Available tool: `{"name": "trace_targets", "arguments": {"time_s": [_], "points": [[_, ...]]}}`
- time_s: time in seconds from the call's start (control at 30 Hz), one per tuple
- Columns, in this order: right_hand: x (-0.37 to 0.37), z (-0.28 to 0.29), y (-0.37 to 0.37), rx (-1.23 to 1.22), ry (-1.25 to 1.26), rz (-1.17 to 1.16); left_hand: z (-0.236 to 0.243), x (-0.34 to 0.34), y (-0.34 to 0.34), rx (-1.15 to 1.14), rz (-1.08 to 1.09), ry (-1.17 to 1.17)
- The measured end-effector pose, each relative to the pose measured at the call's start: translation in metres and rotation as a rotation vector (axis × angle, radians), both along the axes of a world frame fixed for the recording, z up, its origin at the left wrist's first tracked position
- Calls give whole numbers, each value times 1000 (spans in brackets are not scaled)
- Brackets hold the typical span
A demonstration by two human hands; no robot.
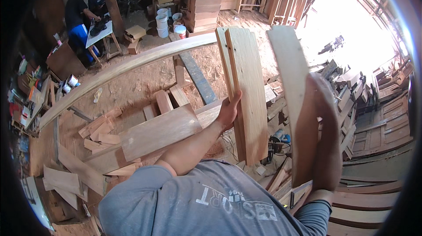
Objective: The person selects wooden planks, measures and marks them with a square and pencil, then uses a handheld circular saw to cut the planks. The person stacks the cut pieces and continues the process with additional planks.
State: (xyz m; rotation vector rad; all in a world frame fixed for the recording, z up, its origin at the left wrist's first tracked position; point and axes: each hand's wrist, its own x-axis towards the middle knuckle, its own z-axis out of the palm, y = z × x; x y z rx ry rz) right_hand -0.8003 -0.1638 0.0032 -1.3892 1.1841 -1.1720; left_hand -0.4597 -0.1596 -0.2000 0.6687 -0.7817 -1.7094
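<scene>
My left hand (228, 112) is closed around the left edge of a few pale wooden boards (249, 86), held together and upright in front of my chest. Two small dark holes show near their top. To their right, another flat wooden board (288, 55) stands tilted, apart from the others. My right hand (320, 93), smeared by motion, is at the right edge of this board and seems to grip it; its fingers do not show clearly. Below my left forearm a wide wooden panel (160, 131) lies across other timber.
A long plank (132, 62) spans the left side. Wood offcuts (102, 132) litter the ground. A blue power tool (281, 138) sits beyond the boards. White buckets (162, 25) and two people (79, 14) by a small table (100, 33) are farther off. Timber piles (347, 91) line the right.
</scene>
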Motion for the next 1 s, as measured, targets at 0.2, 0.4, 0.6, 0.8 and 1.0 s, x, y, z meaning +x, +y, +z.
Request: {"name": "trace_targets", "arguments": {"time_s": [0.2, 0.4, 0.6, 0.8, 1.0], "points": [[100, -55, 4, 45, 78, -141, -5, -21, 21, 34, 22, -52], [96, -77, 14, -28, 198, -272, -2, -32, 32, -136, -10, -214], [80, -94, 27, -74, 189, -335, -7, -41, 39, -81, -28, -121], [87, -18, 62, -34, 782, -600, -7, -46, 37, -49, 26, -237], [171, -31, 55, -274, 1181, -482, -44, -57, 35, 40, 10, 18]]}}
